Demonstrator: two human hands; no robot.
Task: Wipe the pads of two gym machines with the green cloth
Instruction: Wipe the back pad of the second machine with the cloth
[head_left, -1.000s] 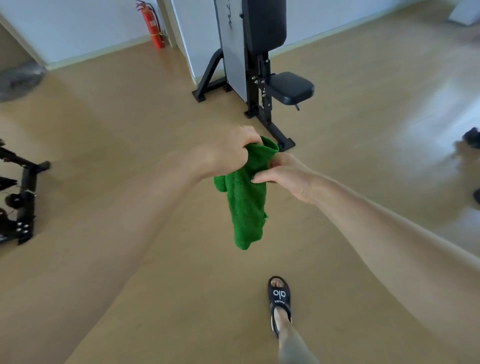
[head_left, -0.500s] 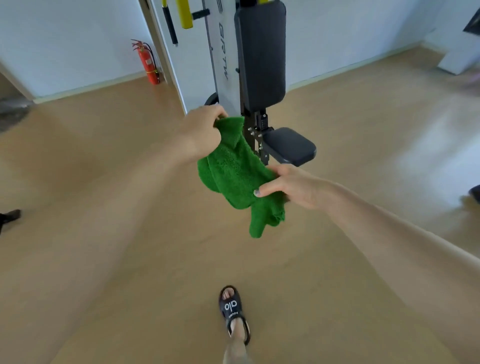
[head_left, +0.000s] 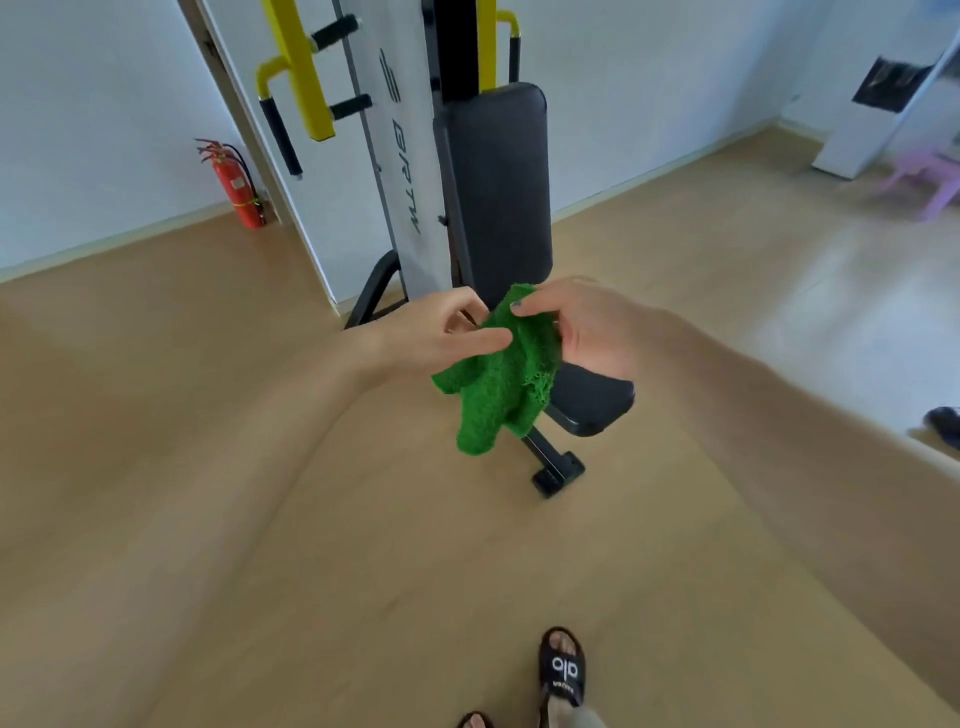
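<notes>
Green cloth (head_left: 496, 384) is hanging in the air between both hands, in front of the gym machine (head_left: 415, 156) and not yet touching any pad. The right hand (head_left: 582, 332) is pinching the upper corner of it, with the thumb lying on the top edge, while the left hand (head_left: 441, 332) is pinching the fabric from the other side with thumb and fingers. Most of the cloth is drooping below in a loose bunch. I think the person is rearranging or folding it, so that a flat face will be ready for wiping. Just behind the hands the black back pad (head_left: 496, 192) is standing upright, and the seat pad (head_left: 592, 400) is showing partly under the right hand. Both look near enough to reach soon. Farther out, a red fire extinguisher (head_left: 236, 189) is standing by the wall, and a foot in a black slipper (head_left: 563, 670) is resting on the wooden floor (head_left: 208, 519).
</notes>
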